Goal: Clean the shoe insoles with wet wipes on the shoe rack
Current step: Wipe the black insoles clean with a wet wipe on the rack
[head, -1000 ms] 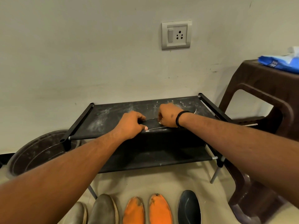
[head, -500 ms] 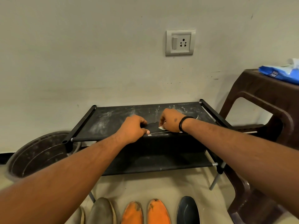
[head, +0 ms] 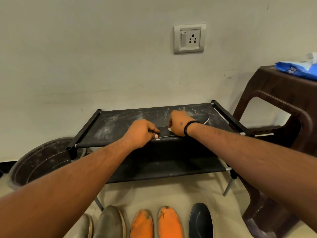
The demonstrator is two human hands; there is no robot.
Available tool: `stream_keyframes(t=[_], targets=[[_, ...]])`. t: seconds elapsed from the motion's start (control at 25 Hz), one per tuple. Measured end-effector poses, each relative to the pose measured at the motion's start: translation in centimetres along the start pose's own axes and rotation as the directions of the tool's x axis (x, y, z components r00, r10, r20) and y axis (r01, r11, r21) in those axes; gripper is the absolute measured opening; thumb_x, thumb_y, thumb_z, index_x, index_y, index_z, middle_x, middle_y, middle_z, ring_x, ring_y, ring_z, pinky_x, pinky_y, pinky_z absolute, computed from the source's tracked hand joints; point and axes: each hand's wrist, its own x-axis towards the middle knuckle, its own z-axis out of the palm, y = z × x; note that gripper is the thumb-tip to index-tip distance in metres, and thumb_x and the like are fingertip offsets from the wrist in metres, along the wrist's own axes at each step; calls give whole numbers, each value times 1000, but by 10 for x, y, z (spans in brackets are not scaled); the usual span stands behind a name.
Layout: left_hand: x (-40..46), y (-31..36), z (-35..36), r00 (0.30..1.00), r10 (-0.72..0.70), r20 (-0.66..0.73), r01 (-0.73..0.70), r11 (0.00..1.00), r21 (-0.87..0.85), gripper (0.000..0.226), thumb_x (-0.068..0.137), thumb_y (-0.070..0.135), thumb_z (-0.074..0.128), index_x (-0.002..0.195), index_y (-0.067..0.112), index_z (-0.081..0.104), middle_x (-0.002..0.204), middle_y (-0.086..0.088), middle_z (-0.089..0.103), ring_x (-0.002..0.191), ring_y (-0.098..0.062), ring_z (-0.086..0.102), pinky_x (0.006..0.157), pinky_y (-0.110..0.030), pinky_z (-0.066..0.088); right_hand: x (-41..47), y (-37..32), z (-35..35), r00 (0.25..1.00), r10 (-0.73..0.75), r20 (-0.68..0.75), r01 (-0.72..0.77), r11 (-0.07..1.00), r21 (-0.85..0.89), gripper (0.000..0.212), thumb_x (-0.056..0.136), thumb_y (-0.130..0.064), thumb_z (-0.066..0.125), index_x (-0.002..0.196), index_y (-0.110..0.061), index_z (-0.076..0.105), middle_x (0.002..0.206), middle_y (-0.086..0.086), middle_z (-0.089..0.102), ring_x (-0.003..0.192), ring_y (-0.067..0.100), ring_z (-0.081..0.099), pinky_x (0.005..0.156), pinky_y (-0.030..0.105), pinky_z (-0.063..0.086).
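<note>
- Head view: my left hand (head: pixel 142 133) sits on the near end of a dark insole (head: pixel 180 130) lying across the top shelf of the black shoe rack (head: pixel 120 122), fingers curled over it and the thumb pinching its near edge
- My right hand (head: pixel 180 125) is just to the right of the left one, fingers curled down and clamped on a small white wet wipe (head: pixel 169 129), of which only a corner peeks out at the left of the fist, pressed to the insole
- The insole's far tip shows past my right wrist, toward the rack's right rail; a black band sits on that wrist
- The shelf fabric is streaked with pale dust, mostly on its left half
- A blue wipes pack (head: pixel 298 69) lies on the brown plastic stool (head: pixel 277 107) at the far right, well apart from my hands
- A dark round tub (head: pixel 42 162) stands on the floor left of the rack
- On the near floor lie grey, orange (head: pixel 154 224) and black insoles in a row
</note>
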Motion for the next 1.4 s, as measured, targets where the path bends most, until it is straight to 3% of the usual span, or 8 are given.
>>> stream_keyframes(t=[0.12, 0.36, 0.56, 0.76, 0.92, 1.0, 1.16, 1.4], targets=[[2, -4, 1, 1000, 1, -17, 0, 1000, 10, 18, 86, 18, 75, 104, 17, 79, 120, -4, 71, 116, -15, 63, 103, -28, 46, -6, -16, 0, 991, -109, 75, 101, 990, 99, 16, 87, -4, 64, 96, -10, 76, 96, 4, 73, 89, 19, 67, 83, 31, 56], [1, 0, 1, 999, -18, -33, 18, 1000, -10, 18, 87, 16, 74, 104, 13, 78, 128, -6, 67, 122, -13, 58, 102, -21, 38, -5, 3, -9, 1000, -14, 1, 14, 994, -112, 15, 89, -13, 62, 102, -11, 68, 104, 10, 70, 93, 28, 66, 86, 41, 56], [1, -2, 0, 999, -18, -27, 18, 1000, -12, 14, 88, 16, 73, 101, 15, 79, 128, -6, 67, 122, -12, 58, 99, -18, 37, -23, -6, -30, 966, -217, 140, 188, 963, 192, 14, 88, -9, 68, 98, -11, 77, 92, -1, 73, 80, 9, 65, 75, 23, 54], [1, 0, 2, 994, -104, -26, 102, 993, -64, 13, 91, 22, 70, 91, 12, 78, 111, -1, 73, 103, -9, 65, 77, -7, 42, -11, 44, -54, 993, 28, -113, 26, 896, 444, 15, 85, -5, 69, 97, -11, 76, 89, 0, 69, 88, 15, 65, 77, 25, 52], [10, 2, 5, 970, -226, -86, 233, 969, 85, 34, 89, 43, 70, 117, 24, 67, 117, 6, 68, 113, -18, 61, 105, -45, 42, -8, 64, -46, 975, 177, -134, -70, 816, 573, 16, 87, -4, 68, 102, -6, 73, 95, 5, 68, 86, 14, 62, 73, 20, 50], [15, 5, 3, 955, -282, -92, 292, 948, 127, 32, 91, 38, 69, 121, 28, 63, 121, 6, 66, 120, -21, 57, 106, -47, 35, -9, 66, -47, 971, 206, -119, -83, 760, 645, 15, 90, -4, 64, 103, -5, 72, 92, 7, 69, 73, 8, 60, 61, 15, 47], [19, -3, -7, 964, -249, -91, 239, 965, -107, 25, 93, 11, 65, 86, 34, 71, 96, 7, 71, 103, -18, 66, 103, -48, 47, -12, 65, -49, 985, 170, -4, -107, 635, 765, 17, 95, -4, 57, 97, -8, 74, 79, 9, 70, 58, 8, 55, 47, 16, 43], [13, -10, -44, 955, -269, -124, 250, 957, -149, 26, 94, 1, 58, 89, 18, 78, 98, -4, 75, 97, -21, 67, 89, -33, 51, -17, 50, -47, 996, 87, 26, -74, 607, 791, 34, 93, 9, 46, 102, -6, 75, 85, 4, 66, 45, 6, 51, 44, 17, 44]])
